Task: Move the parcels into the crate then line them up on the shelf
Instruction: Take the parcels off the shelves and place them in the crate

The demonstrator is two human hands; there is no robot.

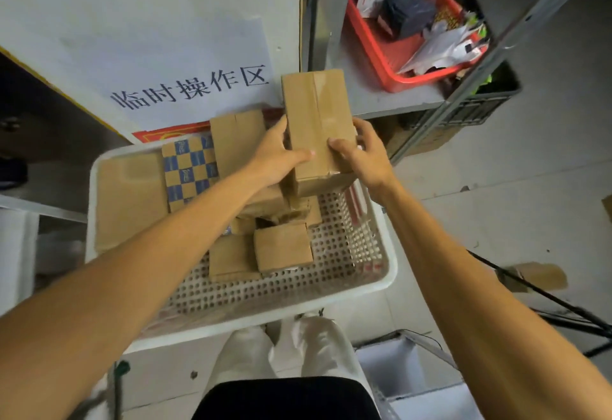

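The left hand (276, 158) and right hand (366, 154) clamp opposite sides of the tall taped parcel (316, 114), held above the far end of the white crate (391, 272). Its tape looks slick; a slackened squeeze could drop it onto the loose pile (283, 247) inside the crate, toppling it.

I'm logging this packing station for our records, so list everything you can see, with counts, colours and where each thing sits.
held parcel: one, brown, taped, above the crate's far end
checkered parcel: one, blue and tan, inside the crate
plain parcels: several, brown, inside the crate
perforated crate: one, white, in front of the person
shelf: one, grey, upper right
basket: one, red, on the shelf, holding papers
dark crate: one, black, below the shelf
paper sign: one, white with black characters, beyond the crate
left hand: grips the held parcel's left side
right hand: grips its right side
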